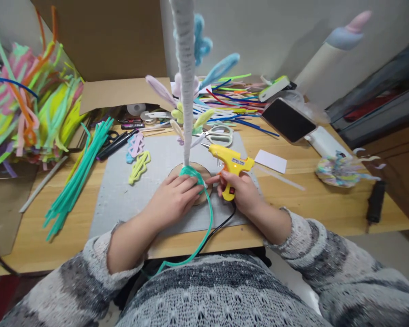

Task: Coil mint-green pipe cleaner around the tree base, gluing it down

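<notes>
My left hand [177, 194] lies with its fingers together over a coil of green pipe cleaner [191, 171], pressing it at the foot of a white wrapped post [187, 91]. A loose tail of the pipe cleaner hangs over the table edge toward my lap. Beneath is a round cardboard base [205, 196], partly covered by my fingers. My right hand [243, 190] grips a yellow hot glue gun [233, 163], its nozzle pointing up and left. One finger of that hand reaches toward the coil. Blue, pink and yellow loops [220, 72] show around the post.
A grey cutting mat [114, 200] lies under the work, with zigzag pipe cleaner shapes [139, 167] on it. Green pipe cleaners [78, 177] lie left. Scissors [220, 135], a phone [289, 119], a white card [271, 161] and a glue stick [281, 178] sit behind and right.
</notes>
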{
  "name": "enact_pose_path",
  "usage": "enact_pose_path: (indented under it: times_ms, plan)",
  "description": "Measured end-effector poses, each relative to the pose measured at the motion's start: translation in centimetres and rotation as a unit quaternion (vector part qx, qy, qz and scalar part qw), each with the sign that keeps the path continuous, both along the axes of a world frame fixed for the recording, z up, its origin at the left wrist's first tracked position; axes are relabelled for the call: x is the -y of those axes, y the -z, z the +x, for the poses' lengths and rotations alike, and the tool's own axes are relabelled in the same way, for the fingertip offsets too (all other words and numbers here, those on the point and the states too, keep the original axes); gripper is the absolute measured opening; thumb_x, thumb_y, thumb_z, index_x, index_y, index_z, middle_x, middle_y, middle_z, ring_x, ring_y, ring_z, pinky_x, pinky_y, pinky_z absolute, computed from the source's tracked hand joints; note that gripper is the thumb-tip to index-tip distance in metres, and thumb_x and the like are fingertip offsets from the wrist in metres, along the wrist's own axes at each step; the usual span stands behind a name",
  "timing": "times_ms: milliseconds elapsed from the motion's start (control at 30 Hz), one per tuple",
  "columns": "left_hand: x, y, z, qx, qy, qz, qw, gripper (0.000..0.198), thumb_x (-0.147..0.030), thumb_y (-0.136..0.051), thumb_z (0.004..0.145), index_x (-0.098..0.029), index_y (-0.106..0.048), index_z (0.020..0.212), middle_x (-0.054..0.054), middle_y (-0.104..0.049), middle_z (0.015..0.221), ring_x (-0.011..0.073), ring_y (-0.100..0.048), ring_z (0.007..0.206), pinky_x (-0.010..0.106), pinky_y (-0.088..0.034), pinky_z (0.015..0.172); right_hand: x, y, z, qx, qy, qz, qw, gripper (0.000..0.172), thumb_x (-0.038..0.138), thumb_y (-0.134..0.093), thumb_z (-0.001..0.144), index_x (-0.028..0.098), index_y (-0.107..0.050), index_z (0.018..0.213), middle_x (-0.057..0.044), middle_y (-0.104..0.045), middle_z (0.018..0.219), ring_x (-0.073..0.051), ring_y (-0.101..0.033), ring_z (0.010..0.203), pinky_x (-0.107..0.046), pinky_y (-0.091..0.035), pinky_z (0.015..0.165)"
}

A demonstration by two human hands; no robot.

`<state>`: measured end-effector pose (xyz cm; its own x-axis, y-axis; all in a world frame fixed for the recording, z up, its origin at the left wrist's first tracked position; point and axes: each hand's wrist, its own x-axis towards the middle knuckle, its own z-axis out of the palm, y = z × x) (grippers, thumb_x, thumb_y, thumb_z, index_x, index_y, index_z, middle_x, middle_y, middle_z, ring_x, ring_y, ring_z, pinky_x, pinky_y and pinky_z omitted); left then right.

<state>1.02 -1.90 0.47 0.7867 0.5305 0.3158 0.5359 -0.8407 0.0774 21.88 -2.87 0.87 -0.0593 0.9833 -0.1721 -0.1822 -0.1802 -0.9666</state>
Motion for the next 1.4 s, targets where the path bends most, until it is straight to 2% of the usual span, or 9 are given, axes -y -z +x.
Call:
enact_pose_path:
  times_ms: [167,400,600,767,833,933,1033,1200,1400]
  plan:
    - [0.1,0.1,0.3,0.004,-0.012,0.009,1.0,0.026,-0.025,-0.046,0.095,-0.02,-0.061,0.117,0.004,-0.067,0.117,0.0221,-0.057,0.106,0.037,-0.043,0.088,0.5,0.3,0.0,0.041,0.007,0.014,0.999,0.024,0.045,-0.06,0.079,0.022,-0.054,0.077,-0.003,-0.072,0.07,-0.012,-0.051,0.045,-0.028,-0.037,0.046]
    - [0.1,0.2,0.3,0.007,-0.026,-0.001,1.0,0.024,-0.026,-0.046,0.096,-0.023,-0.062,0.113,0.003,-0.067,0.118,0.021,-0.056,0.109,0.036,-0.041,0.089,1.6,0.7,-0.1,0.1,0.036,0.027,0.994,0.028,0.049,-0.064,0.078,0.021,-0.059,0.08,-0.001,-0.067,0.063,-0.012,-0.054,0.048,-0.026,-0.04,0.045]
    - [0.1,0.3,0.3,0.014,-0.032,-0.02,0.999,0.026,-0.026,-0.046,0.096,-0.023,-0.062,0.116,0.003,-0.067,0.118,0.0209,-0.056,0.11,0.037,-0.04,0.089,1.8,0.7,-0.3,0.081,0.042,-0.001,0.996,0.025,0.045,-0.062,0.079,0.022,-0.055,0.085,-0.002,-0.07,0.069,-0.012,-0.054,0.046,-0.027,-0.042,0.044]
    - [0.0,0.4,0.4,0.022,-0.029,-0.016,0.999,0.024,-0.026,-0.046,0.096,-0.023,-0.063,0.114,0.004,-0.067,0.117,0.0211,-0.057,0.108,0.037,-0.04,0.089,1.3,0.7,-0.3,0.033,0.109,0.0,0.994,0.021,0.043,-0.057,0.081,0.023,-0.052,0.084,-0.002,-0.072,0.076,-0.011,-0.057,0.044,-0.027,-0.044,0.045]
    - [0.0,0.3,0.4,0.024,-0.03,-0.014,0.999,0.023,-0.025,-0.047,0.096,-0.023,-0.063,0.112,0.004,-0.067,0.117,0.0209,-0.058,0.108,0.037,-0.04,0.089,1.0,1.0,-0.2,0.016,0.121,-0.003,0.993,0.021,0.043,-0.058,0.081,0.021,-0.056,0.083,-0.004,-0.073,0.081,-0.013,-0.062,0.052,-0.029,-0.049,0.051]
    - [0.1,0.2,0.4,0.024,-0.038,-0.017,0.999,0.024,-0.026,-0.047,0.096,-0.023,-0.064,0.113,0.004,-0.068,0.116,0.0206,-0.058,0.107,0.036,-0.04,0.088,0.5,1.5,-0.3,-0.04,0.125,-0.012,0.991,0.023,0.04,-0.063,0.078,0.019,-0.064,0.087,-0.007,-0.073,0.093,-0.018,-0.069,0.08,-0.034,-0.055,0.076]
    - [0.1,0.1,0.5,0.023,-0.039,-0.022,0.999,0.025,-0.028,-0.048,0.096,-0.023,-0.064,0.114,0.005,-0.068,0.116,0.0211,-0.058,0.108,0.036,-0.04,0.088,0.3,1.7,-0.5,-0.12,0.118,-0.038,0.985,0.024,0.038,-0.067,0.076,0.021,-0.067,0.092,-0.007,-0.072,0.106,-0.021,-0.066,0.103,-0.039,-0.049,0.098]
    - [0.2,0.1,0.4,0.025,-0.035,-0.024,0.999,0.024,-0.027,-0.05,0.095,-0.022,-0.063,0.114,0.005,-0.068,0.116,0.0206,-0.059,0.109,0.036,-0.04,0.088,0.2,1.4,-0.4,-0.158,0.098,-0.081,0.979,0.021,0.037,-0.068,0.076,0.022,-0.066,0.09,-0.008,-0.072,0.11,-0.023,-0.064,0.111,-0.043,-0.048,0.102]
    - [0.2,-0.4,0.0,-0.007,-0.021,-0.076,0.997,0.04,-0.046,-0.056,0.09,-0.023,-0.058,0.123,0.007,-0.064,0.126,0.0239,-0.056,0.119,0.043,-0.035,0.103,0.2,1.2,-0.1,-0.167,0.091,-0.113,0.975,0.021,0.036,-0.068,0.076,0.021,-0.068,0.091,-0.009,-0.071,0.113,-0.024,-0.063,0.113,-0.041,-0.046,0.105]
